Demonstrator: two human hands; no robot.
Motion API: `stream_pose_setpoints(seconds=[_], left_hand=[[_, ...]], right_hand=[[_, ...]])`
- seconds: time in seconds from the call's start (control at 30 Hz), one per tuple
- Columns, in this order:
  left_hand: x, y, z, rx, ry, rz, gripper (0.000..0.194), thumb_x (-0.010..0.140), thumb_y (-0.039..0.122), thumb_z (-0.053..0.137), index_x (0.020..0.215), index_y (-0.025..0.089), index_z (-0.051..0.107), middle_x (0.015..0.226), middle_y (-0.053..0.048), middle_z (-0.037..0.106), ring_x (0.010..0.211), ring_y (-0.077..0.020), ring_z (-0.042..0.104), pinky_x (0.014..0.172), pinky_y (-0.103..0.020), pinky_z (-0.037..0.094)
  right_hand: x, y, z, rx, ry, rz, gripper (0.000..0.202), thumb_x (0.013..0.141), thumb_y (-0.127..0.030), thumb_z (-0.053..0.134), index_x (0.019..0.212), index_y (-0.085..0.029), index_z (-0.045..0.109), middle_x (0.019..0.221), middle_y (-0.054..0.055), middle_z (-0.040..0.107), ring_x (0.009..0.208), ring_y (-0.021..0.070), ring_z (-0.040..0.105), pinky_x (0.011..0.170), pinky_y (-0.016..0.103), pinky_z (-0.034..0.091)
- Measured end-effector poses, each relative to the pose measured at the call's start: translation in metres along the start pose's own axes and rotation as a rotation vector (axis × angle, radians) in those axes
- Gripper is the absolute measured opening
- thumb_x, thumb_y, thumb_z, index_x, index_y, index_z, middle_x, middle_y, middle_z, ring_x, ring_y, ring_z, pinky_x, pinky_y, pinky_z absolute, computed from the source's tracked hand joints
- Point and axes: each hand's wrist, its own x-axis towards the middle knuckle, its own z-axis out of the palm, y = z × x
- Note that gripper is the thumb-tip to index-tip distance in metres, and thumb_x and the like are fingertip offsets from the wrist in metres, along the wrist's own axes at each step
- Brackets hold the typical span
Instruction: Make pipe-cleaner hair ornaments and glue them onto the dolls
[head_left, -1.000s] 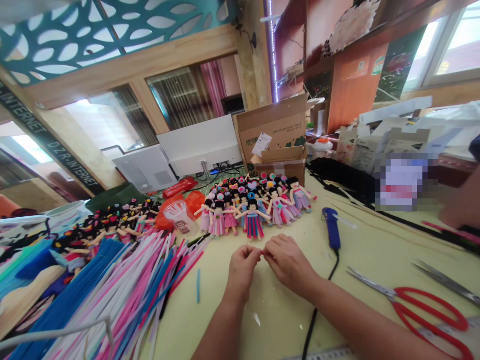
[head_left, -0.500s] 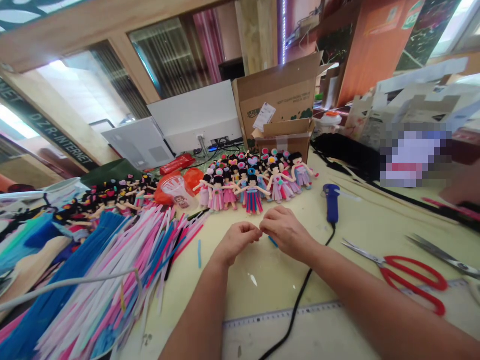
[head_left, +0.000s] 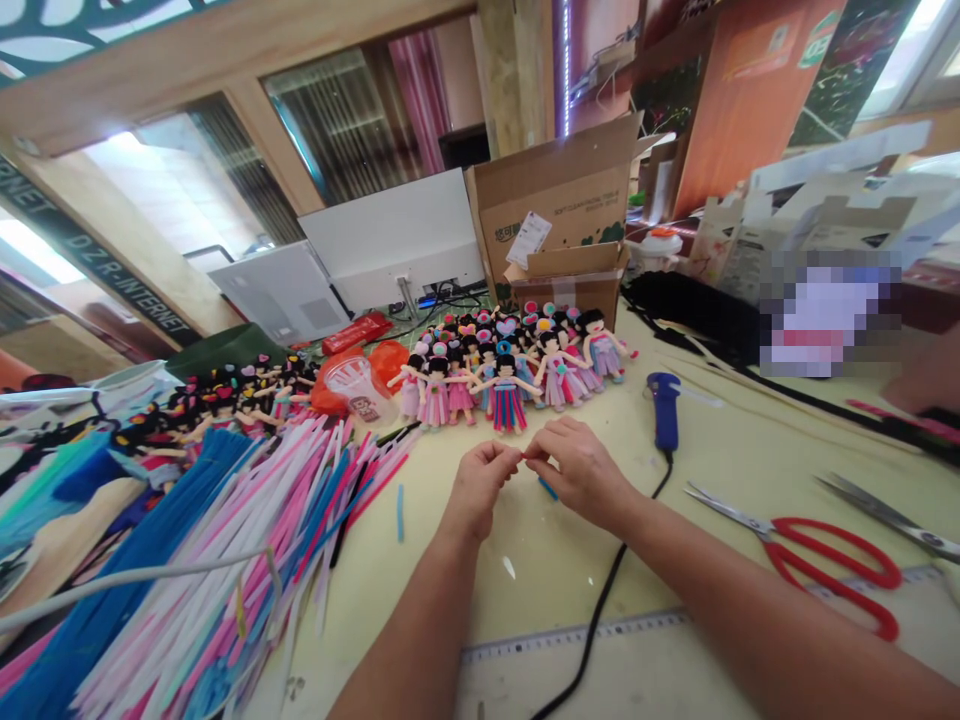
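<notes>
Between the fingertips of my left hand (head_left: 486, 484) and my right hand (head_left: 574, 470) is a tiny reddish piece (head_left: 523, 456), too small to name. Both hands are pinched closed and nearly meet over the table. A short blue strip (head_left: 548, 488) lies under my right hand, partly hidden by it. Another light blue strip (head_left: 400, 513) lies to the left of my left hand. Just beyond my hands stand several small dolls (head_left: 510, 394) with black hair and striped skirts.
Fuzzy stems (head_left: 217, 560) in many colours cover the left side. A blue glue gun (head_left: 664, 412) with a black cord, red-handled scissors (head_left: 829, 550) and more scissors (head_left: 885, 512) lie right. Behind are a cardboard box (head_left: 559, 200) and a white monitor (head_left: 397, 235). A ruler (head_left: 570, 636) lies near.
My left hand has turned slightly and shifted a little to the right. The fingers of both hands have changed their pinch, and the reddish piece now shows between them.
</notes>
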Motion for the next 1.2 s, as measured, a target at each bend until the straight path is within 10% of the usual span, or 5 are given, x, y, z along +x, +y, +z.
stream_pose_setpoints(seconds=[0.23,0.8,1.2], left_hand=[[-0.002,-0.003,0.007,-0.076,0.064,-0.041,0.034,0.056,0.044,0.073,0.061,0.016,0.054,0.055,0.005,0.048,0.051,-0.0068,0.036,0.052,-0.022,0.028],[0.000,0.009,-0.015,0.114,-0.266,-0.148,0.031,0.057,0.043,0.074,0.059,0.016,0.058,0.056,0.002,0.052,0.051,-0.0078,0.037,0.053,-0.025,0.023],[0.002,0.002,-0.003,-0.145,-0.108,-0.129,0.036,0.050,0.042,0.079,0.058,0.016,0.056,0.053,0.004,0.048,0.049,-0.0063,0.037,0.049,-0.023,0.025]], right_hand=[[-0.001,0.000,0.007,0.015,0.042,0.018,0.013,0.084,-0.016,0.054,0.071,-0.018,0.056,0.072,0.005,0.058,0.073,0.0187,0.047,0.069,0.031,0.034],[0.002,0.000,-0.007,-0.006,-0.038,-0.070,0.019,0.091,-0.021,0.050,0.079,-0.018,0.065,0.082,0.006,0.060,0.082,0.0185,0.046,0.077,0.033,0.033],[0.002,0.005,-0.002,0.013,0.010,0.011,0.012,0.084,-0.020,0.058,0.072,-0.019,0.059,0.073,0.004,0.059,0.075,0.0178,0.050,0.071,0.031,0.033]])
